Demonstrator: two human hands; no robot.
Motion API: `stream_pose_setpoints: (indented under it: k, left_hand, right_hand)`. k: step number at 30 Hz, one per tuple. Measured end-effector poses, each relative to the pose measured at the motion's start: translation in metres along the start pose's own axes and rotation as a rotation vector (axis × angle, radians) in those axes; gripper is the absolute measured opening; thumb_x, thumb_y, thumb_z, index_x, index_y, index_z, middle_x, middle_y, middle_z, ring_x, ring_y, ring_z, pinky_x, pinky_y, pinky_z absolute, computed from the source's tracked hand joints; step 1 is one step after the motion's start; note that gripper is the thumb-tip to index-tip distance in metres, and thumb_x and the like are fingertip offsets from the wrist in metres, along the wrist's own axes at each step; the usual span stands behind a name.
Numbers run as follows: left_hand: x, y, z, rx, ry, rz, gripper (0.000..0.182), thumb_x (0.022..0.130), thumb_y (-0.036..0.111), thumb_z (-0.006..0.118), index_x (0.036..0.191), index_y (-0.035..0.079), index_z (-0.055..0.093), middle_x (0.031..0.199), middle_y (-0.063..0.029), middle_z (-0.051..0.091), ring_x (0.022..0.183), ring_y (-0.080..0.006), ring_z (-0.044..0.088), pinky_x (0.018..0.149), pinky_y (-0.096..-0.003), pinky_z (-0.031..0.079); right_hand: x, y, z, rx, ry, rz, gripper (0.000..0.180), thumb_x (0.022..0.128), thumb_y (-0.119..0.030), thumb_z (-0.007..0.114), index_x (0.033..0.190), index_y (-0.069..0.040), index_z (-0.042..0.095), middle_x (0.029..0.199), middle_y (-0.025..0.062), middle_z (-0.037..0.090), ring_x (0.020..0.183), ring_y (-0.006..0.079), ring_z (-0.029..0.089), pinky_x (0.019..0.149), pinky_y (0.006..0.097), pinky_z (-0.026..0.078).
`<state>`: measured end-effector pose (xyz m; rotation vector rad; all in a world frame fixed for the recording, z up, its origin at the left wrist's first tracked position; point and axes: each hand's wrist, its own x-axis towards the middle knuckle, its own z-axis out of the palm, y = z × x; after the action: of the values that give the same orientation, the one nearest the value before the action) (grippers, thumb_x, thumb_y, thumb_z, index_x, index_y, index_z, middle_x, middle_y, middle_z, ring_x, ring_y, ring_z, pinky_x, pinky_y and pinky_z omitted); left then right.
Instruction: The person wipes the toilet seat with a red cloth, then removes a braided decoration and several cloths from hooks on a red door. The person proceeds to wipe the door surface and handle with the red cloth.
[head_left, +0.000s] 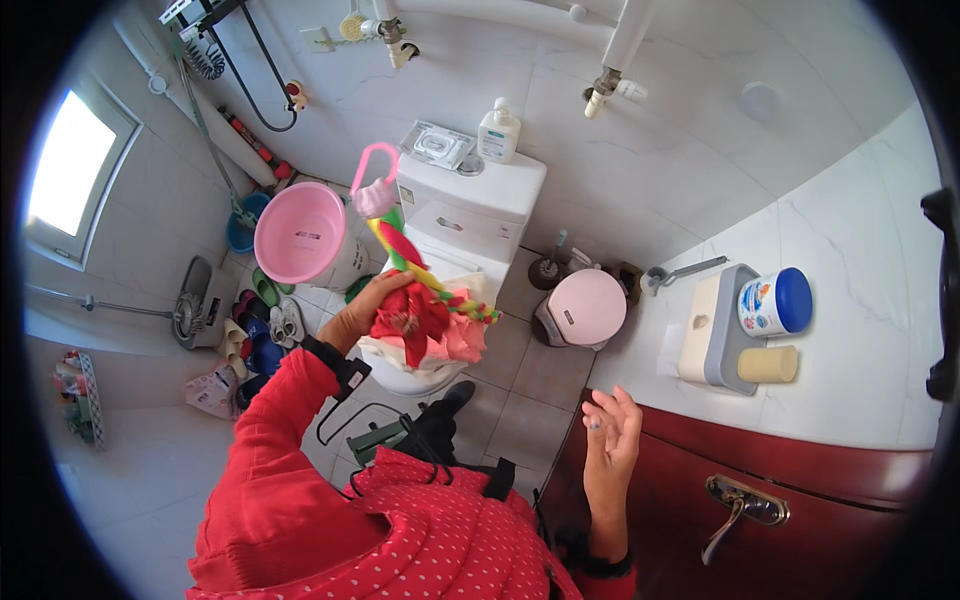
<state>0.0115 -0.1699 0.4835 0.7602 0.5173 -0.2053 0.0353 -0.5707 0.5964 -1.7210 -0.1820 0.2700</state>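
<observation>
My left hand (373, 300) is closed around a bundle of red cloth (411, 315) and a braided strip of green, yellow and red fabric (405, 251). At the top of the braid is a pale pink gathered piece (375, 197) with a pink plastic loop (375, 161). Salmon-pink cloth (463, 339) and whitish cloth lie under the bundle, over the white toilet (420, 381). My right hand (615, 431) is raised near the dark red door, its fingers apart and slightly curled, holding nothing.
A pink basin (300, 232) stands left of the toilet, near several shoes (264, 349). Wet wipes (437, 145) and a pump bottle (499, 135) sit on the tank. A pink-lidded bin (587, 306) is right of the toilet. The door has a metal handle (727, 517).
</observation>
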Motion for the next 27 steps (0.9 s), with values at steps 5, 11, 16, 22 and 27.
stream_pose_setpoints:
  k: [5, 11, 16, 22, 27]
  left_hand:
    - [0.044, -0.018, -0.129, -0.22, 0.271, -0.046, 0.027, 0.098, 0.029, 0.058, 0.112, 0.005, 0.057, 0.098, -0.0108, 0.069, 0.079, -0.0187, 0.068, 0.066, -0.0319, 0.058]
    - [0.082, -0.089, -0.265, -0.022, 0.641, -0.173, 0.025, 0.096, 0.033, 0.057, 0.109, 0.012, 0.06, 0.099, -0.0063, 0.069, 0.079, -0.0202, 0.069, 0.066, -0.0331, 0.057]
    - [0.083, -0.134, -0.309, -0.204, 0.499, -0.107, 0.021, 0.096, 0.027, 0.056, 0.102, 0.008, 0.062, 0.092, -0.0129, 0.069, 0.083, -0.0318, 0.069, 0.076, -0.0418, 0.057]
    - [0.092, -0.132, -0.218, 0.121, 0.083, -0.136, 0.051, 0.096, 0.034, 0.038, 0.088, -0.009, 0.063, 0.079, -0.028, 0.067, 0.076, -0.0405, 0.068, 0.075, -0.0561, 0.057]
    - [0.144, -0.109, -0.086, 0.34, -0.168, -0.287, 0.038, 0.095, 0.032, 0.047, 0.093, -0.003, 0.061, 0.082, -0.0221, 0.066, 0.076, -0.0376, 0.066, 0.07, -0.0522, 0.057]
  right_hand:
    - [-0.011, 0.032, -0.003, -0.018, 0.029, 0.167, 0.039, 0.103, -0.015, 0.054, 0.137, 0.002, 0.045, 0.121, 0.0161, 0.062, 0.106, 0.0188, 0.063, 0.092, 0.0303, 0.05]
    - [-0.032, 0.058, -0.001, -0.214, 0.014, 0.278, 0.029, 0.102, -0.013, 0.053, 0.127, 0.003, 0.055, 0.115, 0.0153, 0.066, 0.102, 0.0203, 0.066, 0.09, 0.0312, 0.051]
    - [-0.046, 0.043, -0.006, -0.51, 0.062, 0.264, 0.024, 0.097, -0.008, 0.059, 0.12, -0.002, 0.062, 0.109, 0.0142, 0.069, 0.096, 0.0193, 0.068, 0.085, 0.03, 0.053]
    - [-0.09, -0.039, -0.061, -0.432, 0.355, 0.096, 0.031, 0.095, -0.006, 0.061, 0.127, -0.006, 0.059, 0.125, 0.0108, 0.064, 0.102, 0.0198, 0.066, 0.085, 0.0314, 0.053]
    - [-0.164, -0.132, -0.117, -0.855, 0.794, -0.137, 0.03, 0.091, -0.004, 0.063, 0.121, -0.007, 0.063, 0.129, 0.0141, 0.06, 0.116, 0.0299, 0.062, 0.096, 0.0373, 0.051]
